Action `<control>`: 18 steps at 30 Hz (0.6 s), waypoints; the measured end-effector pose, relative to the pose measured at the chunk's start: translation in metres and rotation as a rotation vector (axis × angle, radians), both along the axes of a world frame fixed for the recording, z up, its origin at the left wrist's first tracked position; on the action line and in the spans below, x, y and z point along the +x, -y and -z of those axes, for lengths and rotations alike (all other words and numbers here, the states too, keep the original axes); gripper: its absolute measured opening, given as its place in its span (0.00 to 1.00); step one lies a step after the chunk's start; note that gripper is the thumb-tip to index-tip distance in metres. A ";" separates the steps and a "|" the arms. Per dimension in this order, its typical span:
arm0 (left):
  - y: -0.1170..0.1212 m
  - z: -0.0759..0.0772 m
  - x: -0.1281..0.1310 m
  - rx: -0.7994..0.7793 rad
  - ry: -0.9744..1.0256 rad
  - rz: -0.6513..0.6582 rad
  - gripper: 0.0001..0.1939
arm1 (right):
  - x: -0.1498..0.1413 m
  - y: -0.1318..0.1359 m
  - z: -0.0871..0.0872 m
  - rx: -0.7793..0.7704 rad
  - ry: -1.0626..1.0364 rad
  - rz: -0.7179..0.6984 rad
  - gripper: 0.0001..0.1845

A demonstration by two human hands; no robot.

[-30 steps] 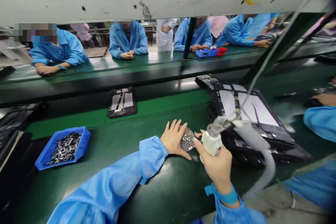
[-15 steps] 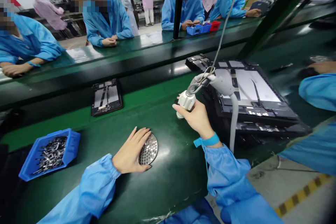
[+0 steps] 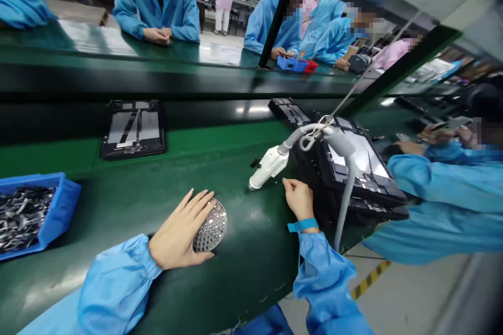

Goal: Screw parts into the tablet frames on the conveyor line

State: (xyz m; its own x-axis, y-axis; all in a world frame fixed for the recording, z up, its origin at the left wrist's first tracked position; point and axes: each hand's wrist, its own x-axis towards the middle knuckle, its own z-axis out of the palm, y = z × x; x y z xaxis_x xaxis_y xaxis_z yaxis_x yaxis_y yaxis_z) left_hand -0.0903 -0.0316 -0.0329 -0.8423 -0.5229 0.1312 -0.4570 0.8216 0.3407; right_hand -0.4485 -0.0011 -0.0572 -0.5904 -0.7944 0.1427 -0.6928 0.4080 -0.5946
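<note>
Hands open, left hand [image 3: 176,232] on perforated metal disc [image 3: 211,226], right hand [image 3: 299,200] empty near white nozzle [image 3: 269,168]

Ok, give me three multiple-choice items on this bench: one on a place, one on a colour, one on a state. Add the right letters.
1. Where is the perforated metal disc?
A. Inside the blue bin
B. Under the left hand on the green bench
C. In the right hand

2. What colour is the wristband on the right wrist?
A. Blue
B. Yellow
C. Red

3. What does the right hand hold?
A. The disc
B. The white hose tool
C. Nothing

Answers:
1. B: the left hand lies over part of the disc.
2. A: the band shows blue above the sleeve cuff.
3. C: the right hand is empty, with the white hose tool just apart from its fingers.
</note>
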 end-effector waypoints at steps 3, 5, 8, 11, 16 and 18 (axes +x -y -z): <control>-0.001 0.004 0.000 0.015 -0.029 -0.004 0.53 | -0.001 0.002 0.000 0.041 -0.014 -0.013 0.19; -0.001 0.006 0.000 0.015 -0.056 -0.005 0.52 | -0.002 0.003 0.001 0.046 -0.024 -0.026 0.20; -0.001 0.009 0.000 0.022 -0.090 -0.006 0.52 | -0.001 0.005 0.002 0.038 -0.035 -0.065 0.20; -0.001 0.010 0.001 0.015 -0.095 -0.008 0.52 | 0.002 0.010 0.003 0.026 -0.037 -0.121 0.19; -0.001 0.008 0.001 -0.023 -0.065 0.000 0.52 | 0.004 0.019 0.008 0.020 -0.046 -0.165 0.16; 0.000 0.007 0.000 -0.037 -0.048 0.004 0.51 | 0.004 0.020 0.011 0.022 -0.050 -0.166 0.14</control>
